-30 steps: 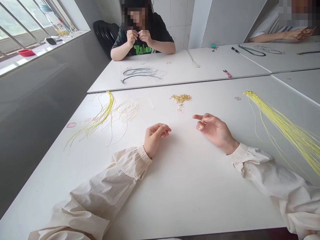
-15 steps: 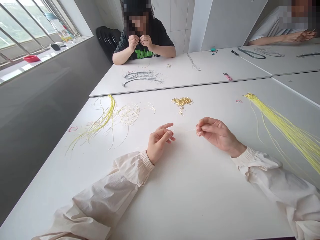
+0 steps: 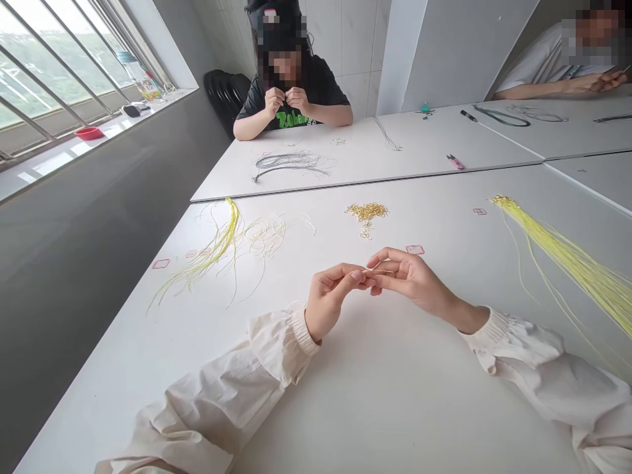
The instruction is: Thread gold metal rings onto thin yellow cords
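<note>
My left hand [image 3: 330,296] and my right hand [image 3: 412,280] meet fingertip to fingertip above the white table [image 3: 385,382]. A thin pale cord [image 3: 378,270] runs between them, pinched by both thumbs and forefingers. Whether a small metal piece sits on the cord at the fingertips I cannot tell. Beyond my hands lies a heap of small gold-coloured metal findings [image 3: 368,212]. Left of them spreads a loose bunch of yellow cords [image 3: 230,227], with paler strands curling beside it. A long yellow cord bundle [image 3: 548,240], gold pieces at its far end, stretches along the right.
Across the table seam, a person [image 3: 296,99] in a black shirt works with raised hands. Grey cords [image 3: 289,163] and pink thread snips [image 3: 455,162] lie on that far table. Another person's forearm [image 3: 543,87] rests at far right. A barred window is at left.
My hands have come together; before, they were apart with the cord stretched between them. The whole view has shifted slightly, with the scene sitting lower and further right.
</note>
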Demonstrator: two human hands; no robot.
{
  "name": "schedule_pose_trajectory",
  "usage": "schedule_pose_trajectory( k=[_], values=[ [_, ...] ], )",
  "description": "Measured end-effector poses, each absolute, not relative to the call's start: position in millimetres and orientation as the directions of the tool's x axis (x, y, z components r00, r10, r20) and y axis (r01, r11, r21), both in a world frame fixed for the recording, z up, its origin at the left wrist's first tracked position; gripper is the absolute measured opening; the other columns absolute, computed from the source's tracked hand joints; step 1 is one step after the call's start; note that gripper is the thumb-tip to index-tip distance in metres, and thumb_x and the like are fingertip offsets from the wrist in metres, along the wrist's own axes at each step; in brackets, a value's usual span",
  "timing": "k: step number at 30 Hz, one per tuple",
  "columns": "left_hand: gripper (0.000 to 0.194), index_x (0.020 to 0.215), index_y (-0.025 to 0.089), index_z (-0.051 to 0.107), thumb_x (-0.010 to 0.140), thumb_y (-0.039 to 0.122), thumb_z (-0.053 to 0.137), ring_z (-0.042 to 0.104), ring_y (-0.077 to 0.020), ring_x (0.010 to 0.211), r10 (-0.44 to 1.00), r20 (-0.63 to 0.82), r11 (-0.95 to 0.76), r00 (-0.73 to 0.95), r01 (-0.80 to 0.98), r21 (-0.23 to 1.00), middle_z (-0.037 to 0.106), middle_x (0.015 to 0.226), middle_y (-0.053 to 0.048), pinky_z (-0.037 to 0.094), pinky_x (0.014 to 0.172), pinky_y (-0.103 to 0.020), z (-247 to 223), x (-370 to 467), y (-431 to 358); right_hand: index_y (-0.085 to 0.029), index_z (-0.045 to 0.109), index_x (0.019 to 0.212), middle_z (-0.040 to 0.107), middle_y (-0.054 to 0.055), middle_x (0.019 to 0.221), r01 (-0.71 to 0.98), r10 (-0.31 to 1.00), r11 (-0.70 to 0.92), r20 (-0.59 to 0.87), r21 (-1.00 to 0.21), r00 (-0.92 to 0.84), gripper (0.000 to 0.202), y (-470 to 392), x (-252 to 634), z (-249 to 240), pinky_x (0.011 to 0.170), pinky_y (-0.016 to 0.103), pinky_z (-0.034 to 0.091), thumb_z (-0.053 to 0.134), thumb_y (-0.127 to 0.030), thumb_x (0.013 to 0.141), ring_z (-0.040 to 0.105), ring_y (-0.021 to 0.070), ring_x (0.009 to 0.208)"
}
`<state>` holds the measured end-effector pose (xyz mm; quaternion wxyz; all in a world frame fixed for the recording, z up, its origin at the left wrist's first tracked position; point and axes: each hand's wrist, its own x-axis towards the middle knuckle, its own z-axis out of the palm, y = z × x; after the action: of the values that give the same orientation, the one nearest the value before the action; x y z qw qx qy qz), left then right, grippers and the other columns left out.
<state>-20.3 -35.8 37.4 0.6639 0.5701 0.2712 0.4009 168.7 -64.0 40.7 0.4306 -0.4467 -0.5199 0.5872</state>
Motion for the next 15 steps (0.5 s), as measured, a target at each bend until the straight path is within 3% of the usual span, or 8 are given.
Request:
schedule_pose_trajectory(
  k=[5,10,15],
  values=[
    [0.023,0.088,0.013,0.074,0.092,0.032,0.061,0.067,-0.0191,0.087,0.897,0.081,0.021,0.434,-0.225,0.974,0.073,0.092,-0.009,0.052,0.085,-0.032,29.6,-22.6,-27.1,-0.016,0.067,0.088,0.066,0.005,0.086,0.067,0.952,-0.001,-0.022,-0.998,-0.304,0.022,-41.3,171.7,37.3,0.075,0.032,0.048,0.068,-0.038,0.085,0.060,0.0157,0.080],
    [0.023,0.089,0.013,0.074,0.090,0.034,0.064,0.068,-0.0200,0.087,0.925,0.071,0.007,0.374,-0.201,0.980,0.072,0.093,-0.010,0.053,0.083,-0.033,25.0,-23.8,-21.6,-0.015,0.068,0.080,0.061,0.002,0.078,0.239,0.927,0.015,-0.077,-0.971,-0.368,0.023,-15.8,184.9,46.7,0.072,0.029,0.042,0.071,-0.038,0.081,0.054,0.0139,0.075],
    [0.027,0.087,0.011,0.073,0.090,0.036,0.064,0.068,-0.0185,0.081,0.932,0.044,-0.017,0.360,-0.080,0.997,0.072,0.088,-0.010,0.054,0.078,-0.030,17.3,-25.1,-18.1,-0.016,0.067,0.079,0.062,0.003,0.081,0.162,0.958,0.070,0.021,-0.984,-0.286,0.020,-3.1,183.8,55.1,0.076,0.030,0.044,0.070,-0.036,0.081,0.056,0.0155,0.079]
  ],
)
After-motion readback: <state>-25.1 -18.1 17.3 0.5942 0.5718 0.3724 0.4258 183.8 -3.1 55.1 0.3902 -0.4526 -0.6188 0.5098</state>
